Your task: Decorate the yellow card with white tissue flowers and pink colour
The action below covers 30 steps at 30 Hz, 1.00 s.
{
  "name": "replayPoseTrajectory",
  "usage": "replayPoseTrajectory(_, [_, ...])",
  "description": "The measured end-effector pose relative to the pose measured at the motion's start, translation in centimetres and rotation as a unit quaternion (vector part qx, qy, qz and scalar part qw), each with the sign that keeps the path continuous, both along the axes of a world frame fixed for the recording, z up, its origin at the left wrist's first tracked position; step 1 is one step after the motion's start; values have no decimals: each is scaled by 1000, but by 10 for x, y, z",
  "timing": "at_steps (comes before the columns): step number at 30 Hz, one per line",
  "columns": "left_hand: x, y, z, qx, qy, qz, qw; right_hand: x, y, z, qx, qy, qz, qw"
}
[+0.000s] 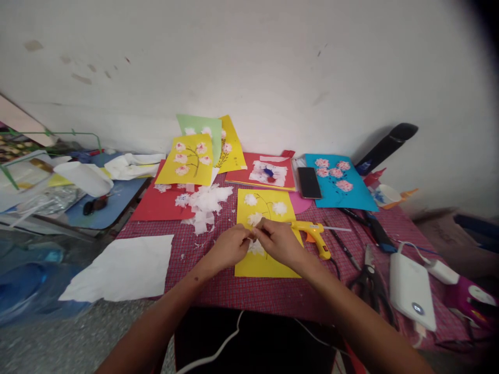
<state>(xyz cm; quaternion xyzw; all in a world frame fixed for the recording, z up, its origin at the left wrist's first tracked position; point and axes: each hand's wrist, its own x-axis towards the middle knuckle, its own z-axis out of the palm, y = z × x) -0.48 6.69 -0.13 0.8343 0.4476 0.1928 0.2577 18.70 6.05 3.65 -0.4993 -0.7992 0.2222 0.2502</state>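
While my left hand (pixel 233 245) and right hand (pixel 281 242) meet over the yellow sheet (pixel 278 269) on the bench (pixel 214 291), fingers pinched, any contents hidden, a dropped wrist could crush the white flowers (pixel 279 208) or jog the nearby glue gun (pixel 312 227).

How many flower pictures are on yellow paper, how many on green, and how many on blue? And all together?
Yellow paper sheets with puffy flowers: 3
Pale green paper sheet with white flowers: 1
Bright blue paper sheet with pink-and-white flowers: 1
Total: 5
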Motion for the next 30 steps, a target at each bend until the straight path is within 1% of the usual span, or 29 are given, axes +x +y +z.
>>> replayPoseTrajectory(6, [-2, -2, 3, -11, -25, 12, 1000, 1, 0, -4, 11, -15, -3, 1000])
replayPoseTrajectory(12, [-4, -7, 2, -15, -57, 31, 998, 1, 0, -7, 6, -21, 7, 1000])
replayPoseTrajectory(18, [-6, -10, 2, -12, -59, 26, 998, 1, -1, -3, 7, -19, 8, 1000])
replayPoseTrajectory(25, [-5, -11, -2, -12, -65, 37, 997, 1, -1, 5, 21, 29, -9, 999])
replayPoseTrajectory(28, [-8, -11, 0, -4, -70, 48, 996, 7, -4, 14, 52, 92, -30, 994])
replayPoseTrajectory(30, [-13, -15, 3, 2, -79, 64, 995, 19, -15, 20, 80, 150, -72, 983])
